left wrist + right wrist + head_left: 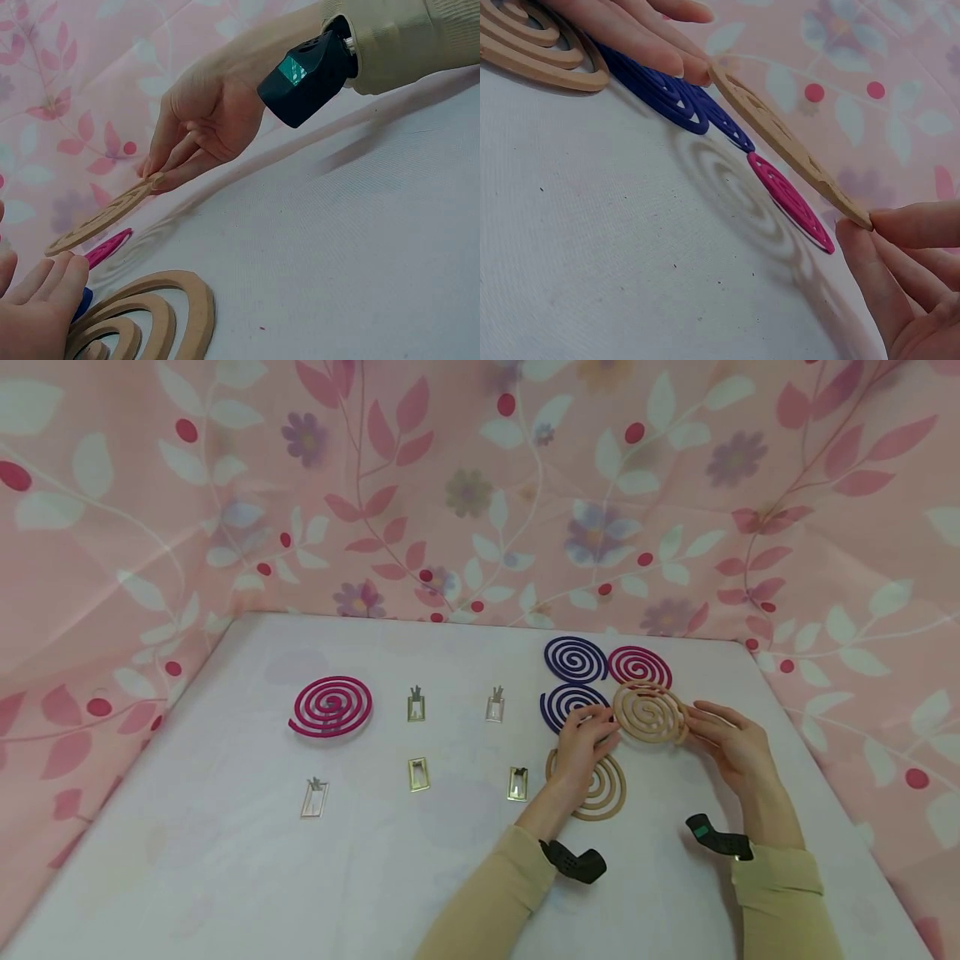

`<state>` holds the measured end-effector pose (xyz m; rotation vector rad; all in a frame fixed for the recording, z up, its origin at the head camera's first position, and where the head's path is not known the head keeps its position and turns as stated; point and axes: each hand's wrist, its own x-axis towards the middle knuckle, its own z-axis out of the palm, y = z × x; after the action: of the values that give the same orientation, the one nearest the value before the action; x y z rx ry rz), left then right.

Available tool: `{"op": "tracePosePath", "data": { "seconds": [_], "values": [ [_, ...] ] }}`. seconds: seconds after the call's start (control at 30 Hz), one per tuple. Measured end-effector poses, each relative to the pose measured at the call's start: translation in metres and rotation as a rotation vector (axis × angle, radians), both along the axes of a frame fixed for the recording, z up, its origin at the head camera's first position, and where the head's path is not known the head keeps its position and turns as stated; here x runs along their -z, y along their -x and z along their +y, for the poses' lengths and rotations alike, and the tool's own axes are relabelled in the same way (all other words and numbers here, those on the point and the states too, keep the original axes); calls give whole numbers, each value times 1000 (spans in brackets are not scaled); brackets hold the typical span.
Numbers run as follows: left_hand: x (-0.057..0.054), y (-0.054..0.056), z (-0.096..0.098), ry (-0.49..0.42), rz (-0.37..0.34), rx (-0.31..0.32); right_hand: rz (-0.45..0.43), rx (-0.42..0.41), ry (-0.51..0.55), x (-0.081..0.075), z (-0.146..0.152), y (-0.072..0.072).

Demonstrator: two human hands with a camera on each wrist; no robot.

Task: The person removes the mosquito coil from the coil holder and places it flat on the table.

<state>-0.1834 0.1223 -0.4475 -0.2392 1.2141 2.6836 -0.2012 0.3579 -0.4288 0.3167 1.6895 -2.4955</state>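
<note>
A tan mosquito coil (649, 712) is held tilted above the table, its shadow falling on the cloth in the right wrist view. My right hand (731, 745) pinches its outer end between thumb and fingers. At the opposite rim is my left hand (581, 747), fingers extended, fingertips right at the edge of the coil. Under my left wrist lies a second tan coil (617, 785), partly covered. Beyond the hands lie two dark blue coils (575, 660) and a magenta coil (637, 665), the held coil overlapping the magenta one in the head view.
At the left, another magenta coil (330, 707) lies with a metal stand showing through it. Several small metal coil stands are spread across the white table (247, 877), including a silver one (315, 798) and a gold one (418, 774). Floral pink cloth (465, 493) hangs behind.
</note>
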Motion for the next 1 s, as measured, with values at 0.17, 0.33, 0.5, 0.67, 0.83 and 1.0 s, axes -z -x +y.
{"op": "tracePosePath", "data": {
  "seconds": [0.17,0.33,0.5,0.67,0.83,1.0],
  "values": [
    [1,0,-1,-18,-1,26,16,17,10,1,1,0],
    [2,0,-1,-20,-2,46,38,24,18,1,2,0],
    [3,-1,-2,-16,7,72,40,40,11,2,4,-2],
    [2,-2,-2,-21,2,81,29,55,-25,2,4,-2],
    [1,-3,-2,-21,-10,77,-3,60,-79,3,5,-2],
    [2,-2,-3,-6,-1,102,-29,47,-118,3,7,-1]
  ]
}}
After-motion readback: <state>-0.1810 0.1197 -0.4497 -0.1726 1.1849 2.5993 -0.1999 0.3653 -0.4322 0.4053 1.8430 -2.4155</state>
